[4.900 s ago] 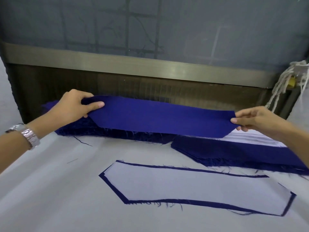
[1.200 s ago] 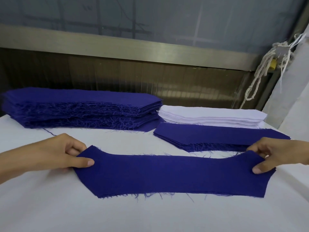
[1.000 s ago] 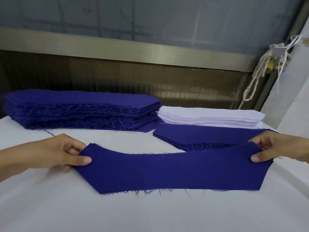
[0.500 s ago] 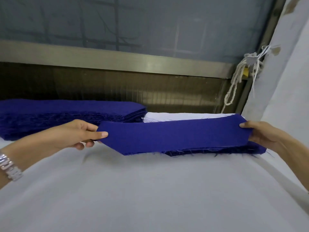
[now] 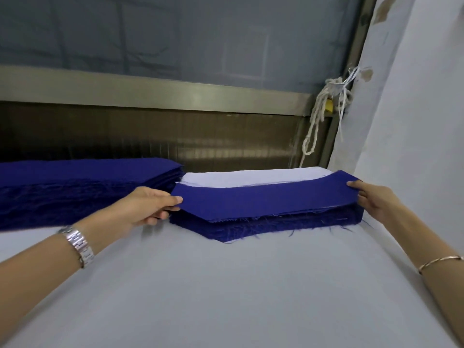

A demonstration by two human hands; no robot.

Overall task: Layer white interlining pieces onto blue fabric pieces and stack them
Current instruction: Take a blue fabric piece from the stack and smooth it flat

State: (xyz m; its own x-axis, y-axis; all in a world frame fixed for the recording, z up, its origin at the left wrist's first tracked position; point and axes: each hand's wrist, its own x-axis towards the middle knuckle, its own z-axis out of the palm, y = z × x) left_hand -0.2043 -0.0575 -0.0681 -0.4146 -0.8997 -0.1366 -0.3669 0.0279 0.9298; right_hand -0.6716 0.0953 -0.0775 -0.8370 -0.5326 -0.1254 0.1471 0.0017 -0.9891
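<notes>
Left hand (image 5: 148, 207), right hand (image 5: 371, 199) pinch opposite ends of blue piece (image 5: 256, 199), stretched flat over layered stack (image 5: 276, 228) at 1 o'clock, probably to square edges on landing.

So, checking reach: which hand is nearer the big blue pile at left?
Left. The left hand, pinching the blue piece, is beside the big blue pile; the right hand pinches the piece's far end.
</notes>
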